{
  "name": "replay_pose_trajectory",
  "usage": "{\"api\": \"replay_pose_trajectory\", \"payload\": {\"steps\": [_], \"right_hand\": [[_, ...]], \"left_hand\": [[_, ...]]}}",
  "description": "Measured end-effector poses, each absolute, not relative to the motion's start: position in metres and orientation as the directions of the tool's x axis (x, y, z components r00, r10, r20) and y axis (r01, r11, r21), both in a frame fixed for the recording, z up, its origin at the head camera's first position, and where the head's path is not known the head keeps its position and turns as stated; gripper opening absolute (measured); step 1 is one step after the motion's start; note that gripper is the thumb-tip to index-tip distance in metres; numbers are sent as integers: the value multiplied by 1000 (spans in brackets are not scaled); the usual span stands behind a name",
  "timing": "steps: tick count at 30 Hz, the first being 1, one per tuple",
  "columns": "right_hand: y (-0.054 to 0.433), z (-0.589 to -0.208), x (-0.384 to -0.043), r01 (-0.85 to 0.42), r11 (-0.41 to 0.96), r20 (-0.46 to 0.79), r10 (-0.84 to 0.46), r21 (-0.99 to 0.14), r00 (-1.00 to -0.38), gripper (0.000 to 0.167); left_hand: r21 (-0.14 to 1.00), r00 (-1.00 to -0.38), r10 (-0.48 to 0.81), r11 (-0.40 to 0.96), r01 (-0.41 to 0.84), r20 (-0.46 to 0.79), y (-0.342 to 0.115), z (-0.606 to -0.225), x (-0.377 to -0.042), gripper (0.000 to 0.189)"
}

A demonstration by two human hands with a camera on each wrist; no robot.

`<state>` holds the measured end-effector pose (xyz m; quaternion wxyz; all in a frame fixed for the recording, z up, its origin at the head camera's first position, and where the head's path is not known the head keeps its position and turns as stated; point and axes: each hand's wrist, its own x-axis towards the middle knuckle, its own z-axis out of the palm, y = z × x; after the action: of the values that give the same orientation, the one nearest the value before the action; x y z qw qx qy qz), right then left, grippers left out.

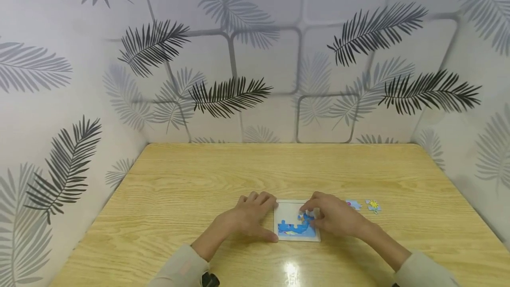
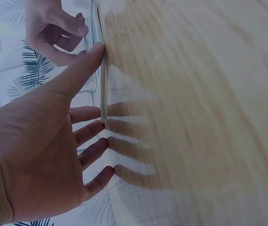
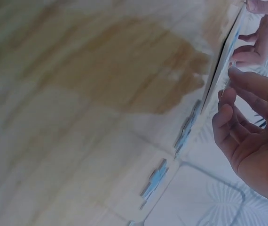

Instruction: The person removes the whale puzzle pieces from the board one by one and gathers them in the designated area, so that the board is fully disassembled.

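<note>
A shallow white puzzle tray (image 1: pixel 287 201) lies on the wooden table, its lower part filled with joined blue jigsaw pieces (image 1: pixel 291 228). At its left side rests my left hand (image 1: pixel 255 216), fingers spread, with the thumb at the near corner; in the left wrist view the thumb (image 2: pixel 89 59) touches the tray's edge. My right hand (image 1: pixel 338 216) is over the tray's right side. Between thumb and fingers it pinches a thin puzzle piece (image 3: pixel 226 87), seen edge-on in the right wrist view; its picture is mostly hidden by the fingers.
Right of the tray lie two loose puzzle pieces, a light blue one (image 1: pixel 353 204) partly behind the right hand and one with a yellow flower (image 1: pixel 373 206). The wooden table (image 1: pixel 191 180) meets a leaf-patterned wall (image 1: pixel 271 123) at the back.
</note>
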<state>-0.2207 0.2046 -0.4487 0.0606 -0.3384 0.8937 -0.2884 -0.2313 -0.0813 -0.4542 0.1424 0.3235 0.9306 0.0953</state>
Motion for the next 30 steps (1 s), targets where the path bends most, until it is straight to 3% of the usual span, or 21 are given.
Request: {"api": "replay_pose_trajectory", "payload": {"steps": [5,14,21,30], "right_hand": [[221,-444,-220,-554,584,125,-613,-594,-780,30],[262,-441,-218,-625,547,258,-602,-557,-756,29],[291,-443,-214,-588,603,245,-556,-539,-794,29],[324,-451,-211,-611,608,300,-540,-506,-786,33]], "left_hand": [[260,-750,631,772,580,-200,-81,-455,-231,83],[273,-749,629,773,573,-209,-81,-453,-230,83],[282,-750,627,774,567,-211,-81,-454,-231,83],[307,-745,633,766,565,-209,-82,-453,-230,82]]}}
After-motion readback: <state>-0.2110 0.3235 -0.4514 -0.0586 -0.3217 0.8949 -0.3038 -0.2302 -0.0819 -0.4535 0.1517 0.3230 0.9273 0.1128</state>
